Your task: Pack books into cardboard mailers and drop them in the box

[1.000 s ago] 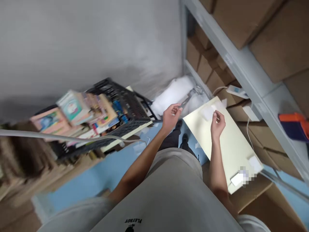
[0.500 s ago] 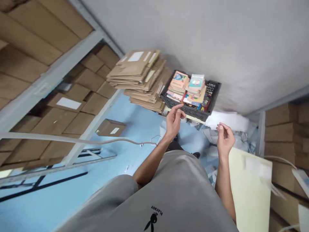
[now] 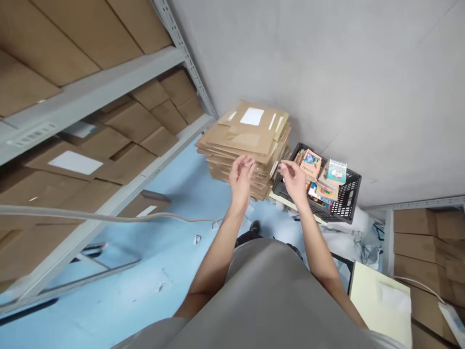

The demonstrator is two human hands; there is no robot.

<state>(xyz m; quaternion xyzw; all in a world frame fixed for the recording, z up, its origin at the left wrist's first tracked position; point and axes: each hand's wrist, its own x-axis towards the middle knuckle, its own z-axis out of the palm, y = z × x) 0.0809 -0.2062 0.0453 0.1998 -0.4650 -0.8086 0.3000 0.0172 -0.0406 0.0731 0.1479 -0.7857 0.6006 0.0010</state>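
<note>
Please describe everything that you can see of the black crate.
The black crate looks like plastic, with perforated walls and an open top. It stands upright, angled beside the cardboard stack. Books lie piled inside; some mesh shows at the right. A pale board shows beneath its near side. The right hand overlaps it; contact is unclear.

Grey metal shelving (image 3: 90, 87): cut off, top and left. White cable (image 3: 72, 213): runs out at left. Pale yellow board (image 3: 378, 300): cropped below. Black plastic crate (image 3: 347, 196): partly hidden by books and right hand (image 3: 295, 180). White rectangular label (image 3: 252, 116): print, if any, unreadable from where I stand. Crumpled packing (image 3: 366, 245), perhaps plastic: indistinct.
</note>
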